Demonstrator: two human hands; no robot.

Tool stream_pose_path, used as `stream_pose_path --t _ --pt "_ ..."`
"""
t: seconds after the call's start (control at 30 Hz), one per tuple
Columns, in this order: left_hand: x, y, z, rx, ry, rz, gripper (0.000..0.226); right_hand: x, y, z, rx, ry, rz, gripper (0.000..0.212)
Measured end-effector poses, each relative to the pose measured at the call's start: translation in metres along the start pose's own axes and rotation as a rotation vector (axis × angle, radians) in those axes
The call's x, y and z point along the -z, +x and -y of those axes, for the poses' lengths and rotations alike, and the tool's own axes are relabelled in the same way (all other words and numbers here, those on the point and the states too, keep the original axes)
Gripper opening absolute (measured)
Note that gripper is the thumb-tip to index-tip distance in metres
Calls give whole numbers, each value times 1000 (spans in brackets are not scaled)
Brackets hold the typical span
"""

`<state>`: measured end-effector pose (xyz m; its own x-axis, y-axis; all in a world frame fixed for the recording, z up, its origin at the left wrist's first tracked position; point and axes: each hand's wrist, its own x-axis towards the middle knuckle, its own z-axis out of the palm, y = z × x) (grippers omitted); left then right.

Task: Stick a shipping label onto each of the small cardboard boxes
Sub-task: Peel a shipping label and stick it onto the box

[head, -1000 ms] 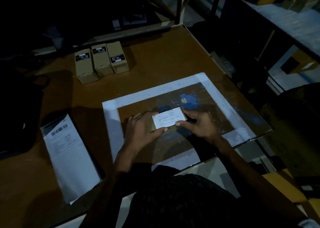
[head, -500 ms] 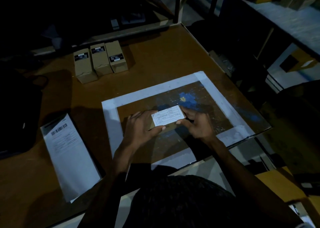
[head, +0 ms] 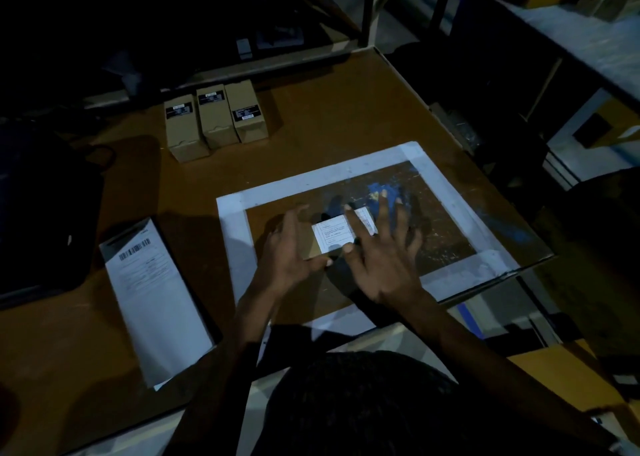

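Note:
A small cardboard box [head: 309, 246] lies on the dark mat inside a white frame [head: 446, 185]. A white shipping label [head: 332, 233] sits on its top face. My left hand [head: 289, 258] grips the box's left end, thumb on the near side and fingers over the far side. My right hand [head: 384, 261] is spread flat over the box's right part, its index finger lying across the label and its thumb tip at the label's near edge. Three more small cardboard boxes [head: 214, 117] with black stickers stand side by side at the back of the table.
A long white sheet with a barcode [head: 156, 299] lies on a dark backing at the left. A black bag [head: 41, 213] sits at the far left. The brown table [head: 346, 109] ends close on the right, where shelving and a drop follow.
My right hand has gone from pinching the label's right edge to lying spread flat across the label. My left hand still holds the box's left end.

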<state>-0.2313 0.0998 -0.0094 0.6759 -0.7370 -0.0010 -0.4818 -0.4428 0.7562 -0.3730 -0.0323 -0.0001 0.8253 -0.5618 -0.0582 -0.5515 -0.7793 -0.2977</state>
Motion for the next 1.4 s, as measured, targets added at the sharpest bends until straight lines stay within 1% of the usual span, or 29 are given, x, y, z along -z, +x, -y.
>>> stream_pose_path --t 0.07,0.1,0.2,0.27,0.33,0.4,0.5,0.57,0.63,0.7,0.73,0.77,0.8,0.83,0.87,0.97,1.07,1.13,1.17,1.3,1.4 --pt "1 0 1 -14 -18 -9 101 0 -2 12 39 -117 3 71" --pt "2 0 0 -30 -31 -6 99 -3 -4 21 86 -135 -4 72" --pt "3 0 0 -65 -70 -21 83 -17 -10 51 340 -92 -19 75" --pt "2 -1 1 -60 -71 -32 84 -18 -8 51 416 -73 -11 76" --pt "1 -1 2 -40 -84 -32 95 -12 -6 36 364 -88 -12 76" --pt "-1 -1 0 -17 -91 -33 103 -5 -4 14 245 -127 -33 76" --pt "-4 0 -1 -17 -62 -59 105 6 10 -13 73 -184 -55 66" --pt "-4 1 1 -10 -38 -39 105 9 21 -26 -24 -60 -16 55" --pt "-3 1 3 -26 28 -20 104 17 21 -31 -128 288 121 50" --pt "-2 -3 2 -89 130 -18 102 16 12 -34 -191 688 181 40" --pt "-2 -6 0 -141 177 -29 100 15 7 -35 -193 824 182 50" --pt "-3 -11 -2 -196 213 -48 97 11 3 -38 -190 907 174 68" --pt "-4 -16 -3 -248 237 -76 95 5 1 -43 -205 964 168 84" --pt "-5 -20 -3 -287 252 -104 92 4 -1 -47 -212 1009 171 91" --pt "-7 -24 -2 -318 259 -127 89 3 -2 -50 -219 1055 177 93" --pt "-13 -32 5 -338 273 -138 81 6 -5 -59 -208 1124 220 87" --pt "-16 -32 9 -288 332 -141 80 11 -6 -62 -132 1031 279 77" --pt "-17 -28 7 -276 337 -180 71 10 -5 -63 -116 941 234 78" --pt "-17 -25 4 -272 337 -213 71 9 -5 -62 -120 929 188 78" --pt "-25 -16 -5 -307 343 -356 88 -2 -10 -59 -162 926 -33 75" --pt "-33 -10 -10 -256 346 -379 97 -4 -9 -63 -226 878 -188 70"
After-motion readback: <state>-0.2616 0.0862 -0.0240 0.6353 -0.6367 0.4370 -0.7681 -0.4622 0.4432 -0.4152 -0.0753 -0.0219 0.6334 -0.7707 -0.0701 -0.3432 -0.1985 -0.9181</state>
